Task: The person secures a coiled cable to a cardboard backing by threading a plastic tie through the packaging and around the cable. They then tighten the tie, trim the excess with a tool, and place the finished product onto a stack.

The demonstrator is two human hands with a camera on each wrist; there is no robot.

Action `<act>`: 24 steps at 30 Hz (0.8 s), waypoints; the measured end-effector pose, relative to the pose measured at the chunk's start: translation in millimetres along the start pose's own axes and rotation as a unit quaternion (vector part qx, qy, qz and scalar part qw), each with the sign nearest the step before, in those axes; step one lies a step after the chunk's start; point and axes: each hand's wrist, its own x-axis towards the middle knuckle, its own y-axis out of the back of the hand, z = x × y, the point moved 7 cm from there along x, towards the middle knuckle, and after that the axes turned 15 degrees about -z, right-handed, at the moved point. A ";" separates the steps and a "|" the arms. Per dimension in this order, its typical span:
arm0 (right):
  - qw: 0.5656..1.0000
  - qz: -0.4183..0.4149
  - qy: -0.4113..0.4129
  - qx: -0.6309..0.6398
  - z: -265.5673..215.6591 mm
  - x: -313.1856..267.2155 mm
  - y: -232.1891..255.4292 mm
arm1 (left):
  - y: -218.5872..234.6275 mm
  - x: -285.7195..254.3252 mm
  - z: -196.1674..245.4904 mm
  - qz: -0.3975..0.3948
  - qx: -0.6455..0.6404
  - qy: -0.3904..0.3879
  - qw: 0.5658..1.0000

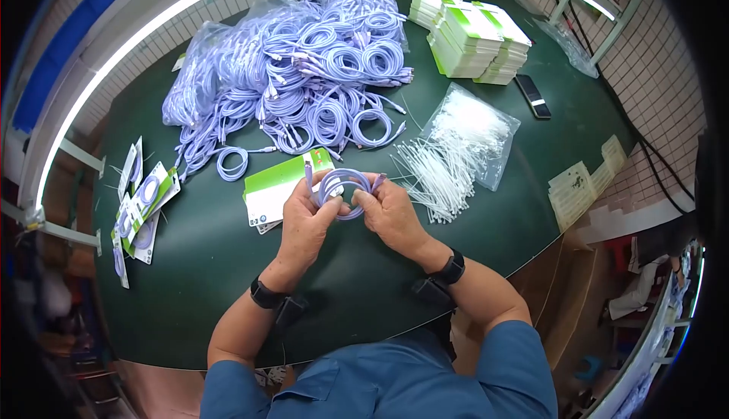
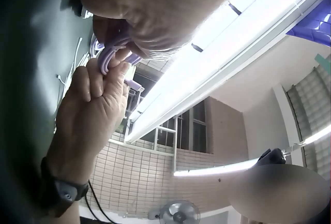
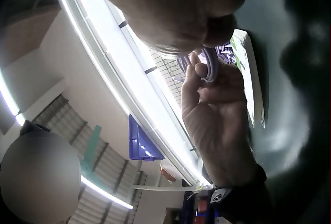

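Note:
Both hands hold a coiled lavender cable (image 1: 346, 173) over the near middle of the table. My left hand (image 1: 303, 225) grips the coil's left side with thumb and fingers, and a plug end stands up beside those fingers. On the right side, my right hand (image 1: 396, 218) pinches the loops, thumb toward the coil's middle. The left wrist view shows a plug (image 2: 135, 85) with a metal tip sticking out by the right hand's fingers. Green-and-white cards (image 1: 277, 187) lie just behind the left hand, partly covered by it.
A large heap of coiled lavender cables (image 1: 304, 69) fills the back left. White cable ties (image 1: 437, 180) spill beside a clear bag (image 1: 486, 134). Card stacks (image 1: 478, 43) and a phone (image 1: 533, 97) are back right; carded cables (image 1: 144, 202) lie left, papers (image 1: 577, 187) right.

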 end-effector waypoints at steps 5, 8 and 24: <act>0.997 -0.057 -0.033 0.050 2.3 -2.9 -7.5 | 9.8 -5.6 1.6 0.009 0.044 -0.002 0.999; 0.989 -0.104 -0.040 0.102 2.9 -5.2 -14.6 | 11.1 -8.1 -3.7 -0.007 0.074 0.004 0.997; 0.997 -0.058 -0.005 0.052 -2.2 -7.0 -24.3 | 22.7 -8.6 -1.7 0.002 0.325 -0.130 0.937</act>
